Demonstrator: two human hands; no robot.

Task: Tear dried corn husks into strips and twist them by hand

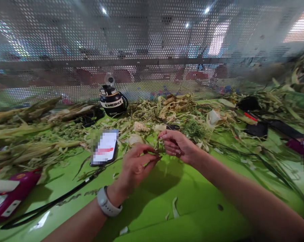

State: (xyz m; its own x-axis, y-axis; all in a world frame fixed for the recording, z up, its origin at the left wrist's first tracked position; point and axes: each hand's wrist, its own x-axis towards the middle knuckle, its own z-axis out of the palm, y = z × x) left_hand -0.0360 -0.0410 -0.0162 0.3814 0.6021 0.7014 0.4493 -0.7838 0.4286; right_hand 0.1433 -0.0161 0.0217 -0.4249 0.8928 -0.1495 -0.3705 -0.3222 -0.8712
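Observation:
Near the middle of the bright green table (204,201), my left hand (137,166) is closed with thumb and fingers pinched. A wristwatch with a light band (109,203) is on that wrist. Just to its right, my right hand (176,144) also pinches, its other fingers curled in. Thin pale-green plant strands (156,146) run between the fingertips of both hands; their exact kind is too small to make out. Close beyond the hands lie a whitish plant piece (135,139) and a heap of dry, curled leaves (172,109).
A phone (105,148) on a black strap (53,200) lies left of my hands. Behind it stands a black bottle (113,102) marked ENERGY. Dry husks (23,114) cover the left side. A purple device (15,191) is at front left. Perforated metal sheet (152,43) rises behind.

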